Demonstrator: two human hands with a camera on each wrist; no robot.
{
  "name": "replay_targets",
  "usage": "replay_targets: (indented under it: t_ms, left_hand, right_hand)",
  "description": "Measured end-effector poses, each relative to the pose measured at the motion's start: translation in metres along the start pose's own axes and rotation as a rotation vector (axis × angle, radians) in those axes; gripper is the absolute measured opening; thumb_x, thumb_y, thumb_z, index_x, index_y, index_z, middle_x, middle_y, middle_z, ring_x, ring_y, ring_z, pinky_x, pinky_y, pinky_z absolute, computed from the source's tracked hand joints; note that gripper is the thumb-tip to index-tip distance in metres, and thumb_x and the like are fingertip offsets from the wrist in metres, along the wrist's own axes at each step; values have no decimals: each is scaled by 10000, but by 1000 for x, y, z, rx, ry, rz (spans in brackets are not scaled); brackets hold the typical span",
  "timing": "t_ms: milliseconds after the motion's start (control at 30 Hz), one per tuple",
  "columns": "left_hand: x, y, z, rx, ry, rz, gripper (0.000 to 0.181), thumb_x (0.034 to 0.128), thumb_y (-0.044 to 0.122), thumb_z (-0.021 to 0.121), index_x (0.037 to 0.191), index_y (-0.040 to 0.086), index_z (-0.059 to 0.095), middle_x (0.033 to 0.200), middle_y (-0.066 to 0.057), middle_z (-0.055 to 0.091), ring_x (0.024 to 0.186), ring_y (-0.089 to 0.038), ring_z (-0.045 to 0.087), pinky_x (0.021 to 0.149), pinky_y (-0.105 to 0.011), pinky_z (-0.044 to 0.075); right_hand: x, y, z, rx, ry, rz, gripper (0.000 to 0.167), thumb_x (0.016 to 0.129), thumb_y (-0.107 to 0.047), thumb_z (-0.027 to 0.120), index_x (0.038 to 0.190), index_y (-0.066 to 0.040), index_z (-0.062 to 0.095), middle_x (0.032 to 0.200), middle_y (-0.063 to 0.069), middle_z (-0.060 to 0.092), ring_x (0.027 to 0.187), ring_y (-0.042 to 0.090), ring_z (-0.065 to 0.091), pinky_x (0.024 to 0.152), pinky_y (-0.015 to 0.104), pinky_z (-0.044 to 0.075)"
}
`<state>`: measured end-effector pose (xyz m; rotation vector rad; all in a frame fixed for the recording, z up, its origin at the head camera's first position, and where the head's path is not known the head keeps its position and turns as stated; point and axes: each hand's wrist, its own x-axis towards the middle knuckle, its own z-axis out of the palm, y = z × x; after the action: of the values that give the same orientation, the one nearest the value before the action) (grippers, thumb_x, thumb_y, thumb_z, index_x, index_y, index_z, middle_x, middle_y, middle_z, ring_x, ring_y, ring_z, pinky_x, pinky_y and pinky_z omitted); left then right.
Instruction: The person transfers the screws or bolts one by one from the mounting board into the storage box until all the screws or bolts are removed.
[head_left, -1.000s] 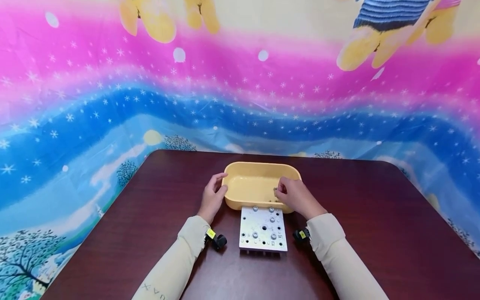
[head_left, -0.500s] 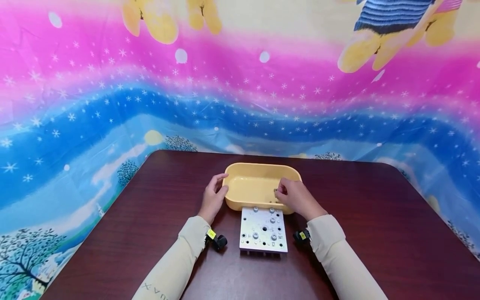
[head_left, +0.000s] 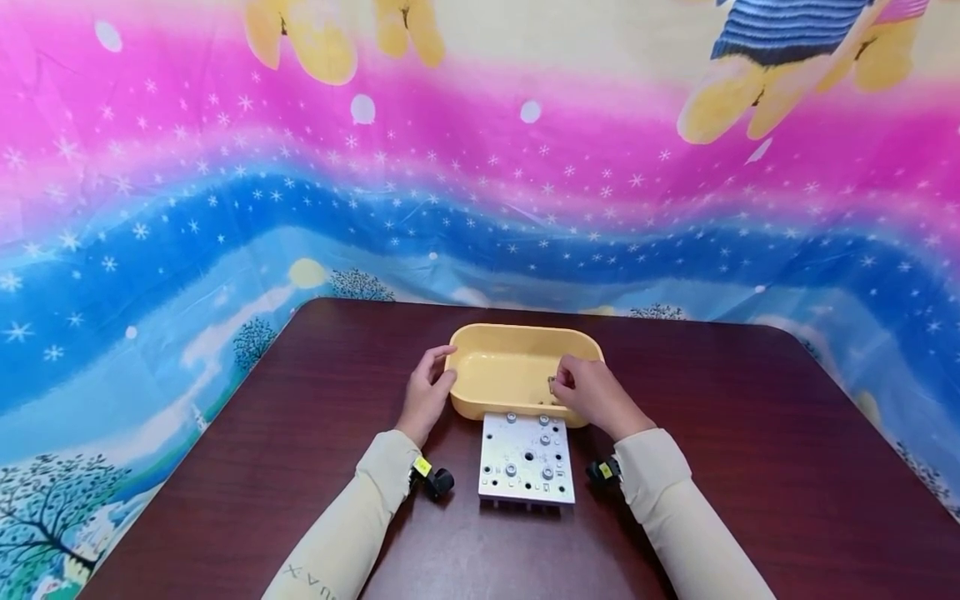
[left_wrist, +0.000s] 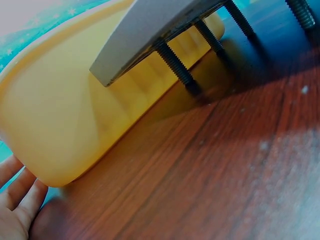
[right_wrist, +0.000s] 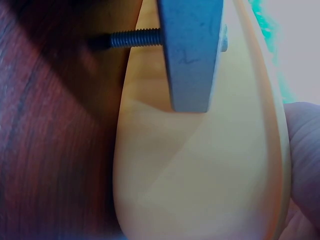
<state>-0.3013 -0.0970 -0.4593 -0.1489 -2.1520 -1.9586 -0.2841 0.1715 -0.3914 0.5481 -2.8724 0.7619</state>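
A yellow plastic tray (head_left: pixel 491 379) stands on the table. My left hand (head_left: pixel 426 398) touches its left end with the fingers spread along the outside wall; in the left wrist view those fingers (left_wrist: pixel 31 197) lie against the tray's corner. My right hand (head_left: pixel 592 396) reaches over the near right rim, finger and thumb pinched on a small metal screw (head_left: pixel 551 384), mostly hidden. A few small pieces lie on the tray floor below it. Close in front of the tray is a silver metal plate (head_left: pixel 517 446) with holes and several socket-head screws, raised on threaded shanks (left_wrist: pixel 175 64).
The dark red-brown table (head_left: pixel 315 400) reaches out on both sides of the tray. Behind it hangs a patterned cloth (head_left: pixel 480 208). A black wrist camera (head_left: pixel 438 482) sits on the left wrist and another camera (head_left: pixel 602 471) on the right, either side of the plate.
The view shifts very slightly. Both hands, the tray and the plate keep their places.
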Motion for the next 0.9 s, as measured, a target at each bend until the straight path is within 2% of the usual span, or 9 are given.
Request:
replay_targets:
  t_ms: [267,500,633,867,900]
  left_hand:
    - [1,-1,-1,-9,0,4,358,928,112,566,1278,187,585,1302,-55,565,1213,-208,526,978,-414,458]
    - [2,0,-3,-15,1,8,354,921,121,572,1269,179,588,1282,-37,575,1190,-187,539,965,-390,464]
    - [1,1,-6,-26,2,15,364,922,117,570,1283,159,584,1299,-82,567,1199,-217,537,964,-387,456]
    - [-15,36,-4,-30,-27,21,386,912,25,543,1297,-4,547,1308,-228,539,1227,-334,515,976,-404,430]
    - [-15,37,-4,-30,-28,26,384,912,25,543,1295,-7,547,1307,-230,539,1229,-338,514,981,-406,428]
  right_hand:
    - [0,-1,-2,7,-6,-4,177,902,-162,627,761,-136,522,626,-17,505,525,136,433,534,296,394]
    - [0,-2,0,9,-3,-7,175,903,-166,626,765,-137,523,621,-16,502,515,135,427,526,296,390]
    - [2,-4,1,7,-7,-2,174,904,-177,631,769,-138,527,624,-16,503,523,136,431,528,293,389]
    - [1,2,2,15,14,6,167,896,-186,657,786,-137,541,653,-27,534,553,137,457,537,290,402]
    - [1,3,2,18,22,-2,158,893,-187,663,795,-138,549,667,-34,549,567,133,471,547,291,415]
